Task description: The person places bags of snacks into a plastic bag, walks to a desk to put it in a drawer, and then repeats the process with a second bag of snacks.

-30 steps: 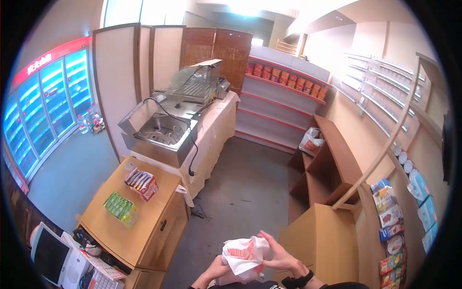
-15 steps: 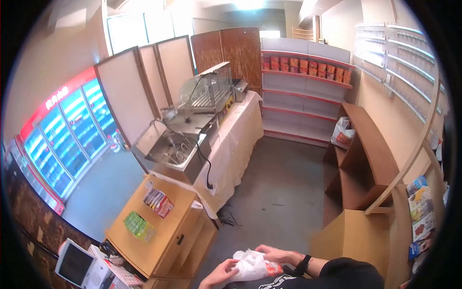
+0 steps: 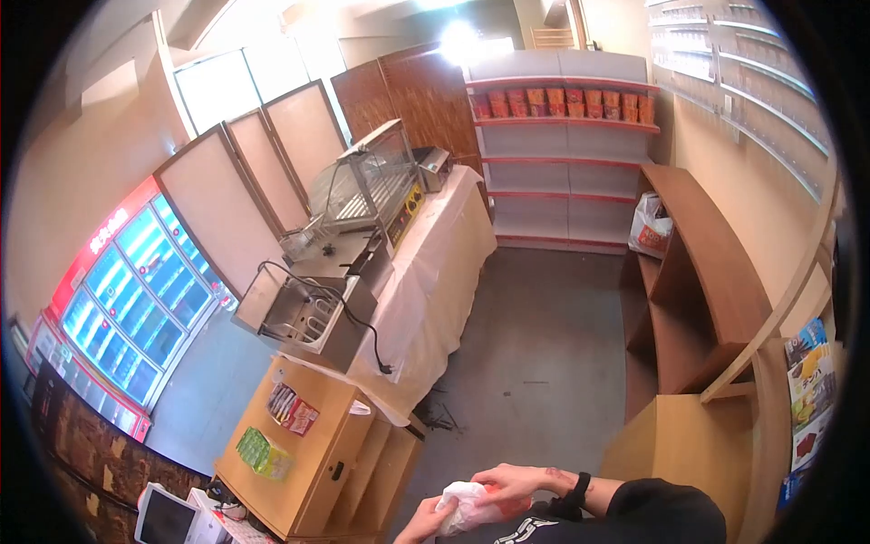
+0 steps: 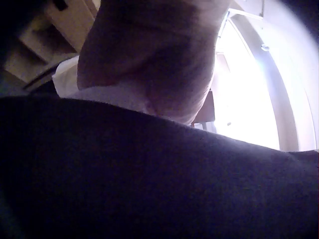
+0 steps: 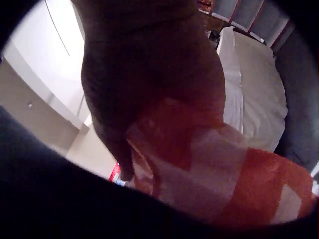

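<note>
A crumpled white plastic bag with red-orange print (image 3: pixel 467 508) is held close to the body at the bottom of the head view. My left hand (image 3: pixel 424 522) grips its left side. From above and the right, my right hand (image 3: pixel 510 479) pinches the bag, its fingers bent over the plastic. In the right wrist view the red and white plastic (image 5: pixel 214 174) hangs under the palm. The left wrist view is dark; a pale bit of the bag (image 4: pixel 114 95) shows below the hand, and the fingertips are hidden there.
A wooden cabinet (image 3: pixel 313 462) with a red box (image 3: pixel 292 410) and a green pack (image 3: pixel 263 452) stands at the left. Beyond it is a cloth-covered table (image 3: pixel 435 299) with metal cookers. Brown shelving (image 3: pixel 707 272) and a curved wooden counter line the right.
The bag has been drawn in toward the body and bunched smaller. My right hand, spread at its side earlier, now lies over it. The head view has tilted and shifted.
</note>
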A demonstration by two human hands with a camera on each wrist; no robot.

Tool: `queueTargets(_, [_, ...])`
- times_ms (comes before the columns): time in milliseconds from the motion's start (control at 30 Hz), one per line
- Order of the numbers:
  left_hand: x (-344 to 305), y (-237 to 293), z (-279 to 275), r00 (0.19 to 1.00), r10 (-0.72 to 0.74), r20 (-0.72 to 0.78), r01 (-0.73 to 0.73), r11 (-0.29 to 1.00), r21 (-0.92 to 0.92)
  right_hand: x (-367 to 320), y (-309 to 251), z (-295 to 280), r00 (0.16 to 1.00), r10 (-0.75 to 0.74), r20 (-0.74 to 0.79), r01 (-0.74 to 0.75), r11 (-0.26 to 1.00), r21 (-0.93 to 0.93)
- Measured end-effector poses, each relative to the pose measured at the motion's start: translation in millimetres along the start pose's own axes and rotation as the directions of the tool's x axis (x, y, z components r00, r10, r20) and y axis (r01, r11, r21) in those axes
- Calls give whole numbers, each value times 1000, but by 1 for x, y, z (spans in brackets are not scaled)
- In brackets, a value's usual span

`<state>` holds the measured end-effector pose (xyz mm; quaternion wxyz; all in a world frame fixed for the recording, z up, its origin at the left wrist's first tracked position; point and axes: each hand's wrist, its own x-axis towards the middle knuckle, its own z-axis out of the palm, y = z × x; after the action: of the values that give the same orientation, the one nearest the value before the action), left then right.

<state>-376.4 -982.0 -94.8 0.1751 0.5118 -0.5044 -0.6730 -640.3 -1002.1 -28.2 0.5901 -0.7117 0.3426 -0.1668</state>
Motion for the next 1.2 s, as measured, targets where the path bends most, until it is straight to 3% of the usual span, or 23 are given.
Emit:
queueTargets(67, [-9, 27, 6, 991, -109, 76, 111, 994, -23, 4, 20, -5, 988, 106, 114, -105, 994, -15])
queueTargets(133, [-10, 27, 3, 937, 346, 45, -349, 927, 139, 0, 51, 5, 981, 187, 50, -191, 902, 386])
queueTargets(200, [-21, 41, 6, 935, 344, 89, -348, 937, 35, -1, 76, 17, 954, 299, 27, -245, 720, 649])
queueTargets(233, [-27, 54, 13, 936, 291, 199, -298, 954, 6, 0, 82, 22, 954, 298, 33, -245, 715, 655])
queueTargets(267, [-30, 59, 21, 920, 241, 309, -246, 969, -25, -1, 88, 26, 956, 281, 80, -271, 747, 608])
queueTargets(333, [-21, 36, 25, 964, 126, 233, -139, 990, 40, -6, 88, 25, 952, 274, 136, -303, 779, 549])
queueTargets(400, [-7, 7, 20, 996, 77, 45, -80, 995, 64, -2, 78, 9, 954, 296, -54, -283, 942, 180])
queueTargets(433, [-5, 9, 25, 994, 93, -54, -92, 995, 27, -4, 68, 0, 965, 184, -184, -167, 980, 107])
queueTargets(467, [1, 7, 24, 992, 104, -64, -103, 994, 22, -6, 56, -10, 968, 177, -179, -163, 982, 93])
queueTargets(533, [6, 8, 24, 977, 19, -214, -77, 961, -265, -8, 23, -22, 997, 23, 79, -28, 998, 57])
queueTargets(567, [2, 15, 24, 976, -74, -203, -1, 938, -347, -5, 16, -19, 996, 11, 89, -3, 997, -82])
queueTargets(600, [-3, 12, 20, 974, -77, -212, -3, 935, -354, -1, 18, -16, 995, 9, 101, -1, 996, -84])
queueTargets(667, [-10, 6, 4, 961, -255, -104, 190, 886, -422, 14, 32, -8, 975, 139, 172, -129, 989, -67])
queueTargets(733, [-18, -2, -2, 978, -183, -97, 126, 898, -422, 21, 74, 9, 980, 77, 184, -89, 994, 59])
queueTargets(767, [-33, 1, 3, 978, 68, -197, -126, 945, -300, 22, 91, 19, 935, 202, 293, -286, 917, 280])
queueTargets(800, [-44, 3, 5, 911, 319, -261, -365, 918, -152, 25, 99, 25, 860, 290, 420, -476, 751, 457])
queueTargets(833, [-50, 4, 2, 936, 321, -141, -342, 926, -163, 18, 77, 29, 820, 339, 460, -551, 685, 476])
queueTargets(867, [-52, 3, 0, 935, 322, -147, -345, 923, -172, 16, 71, 37, 822, 373, 431, -543, 744, 391])
queueTargets(933, [-53, -4, -2, 993, -46, 107, 42, 999, 34, 29, 97, 44, 813, 446, 374, -516, 850, 106])
queueTargets(967, [-46, -21, -5, 999, -34, 37, 28, 987, 156, 30, 103, 45, 868, 435, 239, -441, 897, -32])
queueTargets(1000, [-44, -38, -6, 999, 52, 5, -52, 995, 82, 31, 89, 39, 913, 392, 111, -369, 911, -184])
queueTargets(1067, [-49, -40, -7, 993, -49, -110, 60, 993, 102, 41, 79, 30, 966, 169, 197, -203, 964, 170])
queueTargets(1200, [-60, -59, -13, 966, -53, -255, 17, 990, -140, 53, 21, 35, 858, 135, 495, -185, 981, 53])
